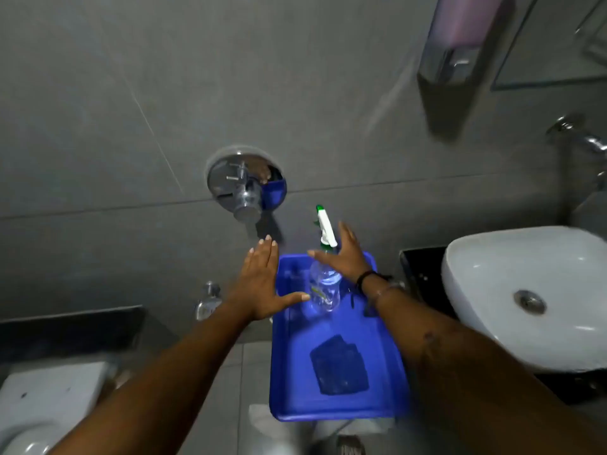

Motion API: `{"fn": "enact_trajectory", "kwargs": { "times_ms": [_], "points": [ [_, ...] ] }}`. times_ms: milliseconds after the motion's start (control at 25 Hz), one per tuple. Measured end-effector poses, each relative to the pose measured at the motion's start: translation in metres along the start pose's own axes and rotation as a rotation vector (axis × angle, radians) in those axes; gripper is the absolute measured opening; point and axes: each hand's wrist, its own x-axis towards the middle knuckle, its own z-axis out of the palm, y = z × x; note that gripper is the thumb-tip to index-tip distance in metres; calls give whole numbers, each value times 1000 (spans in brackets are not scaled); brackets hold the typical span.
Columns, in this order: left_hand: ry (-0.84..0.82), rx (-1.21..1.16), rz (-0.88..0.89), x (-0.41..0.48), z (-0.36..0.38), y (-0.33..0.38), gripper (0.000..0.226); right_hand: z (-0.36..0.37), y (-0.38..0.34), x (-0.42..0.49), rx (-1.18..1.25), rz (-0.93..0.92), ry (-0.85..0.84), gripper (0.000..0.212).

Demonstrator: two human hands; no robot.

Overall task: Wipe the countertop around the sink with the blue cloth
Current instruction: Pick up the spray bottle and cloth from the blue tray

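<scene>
A folded dark blue cloth lies in the near half of a bright blue tray. A clear spray bottle with a white and green trigger head stands at the tray's far end. My left hand is held flat with fingers spread, just left of the tray's far corner. My right hand is spread open above the tray, right beside the bottle's neck, holding nothing. The white basin sits on a black countertop to the right of the tray.
A grey tiled wall fills the background, with a chrome round fitting, a wall soap dispenser and a chrome tap at the far right. A white toilet stands at the lower left under a black ledge.
</scene>
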Motion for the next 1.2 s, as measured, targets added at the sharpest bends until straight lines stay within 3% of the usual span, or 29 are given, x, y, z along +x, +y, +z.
{"fn": "enact_trajectory", "kwargs": {
  "times_ms": [120,200,400,560,640,920,1200],
  "points": [
    [-58,-20,-58,5,24,1,131,10,-20,40,30,-187,48,60],
    [-97,-40,-92,-5,45,2,135,18,-38,44,109,-159,79,34],
    [-274,-64,-166,-49,97,5,156,-2,-54,-15,152,-303,157,30],
    [-458,-41,-143,-82,135,-1,169,-37,-49,-102,53,-375,76,21],
    [-485,-19,-105,-89,145,-5,171,-38,-27,-147,-19,-278,-11,14],
    [-519,-13,-90,-93,147,-3,175,5,72,-234,-243,489,-269,7],
    [-561,-7,-107,-92,143,-2,175,21,84,-217,-327,601,-305,27]
  ]
}}
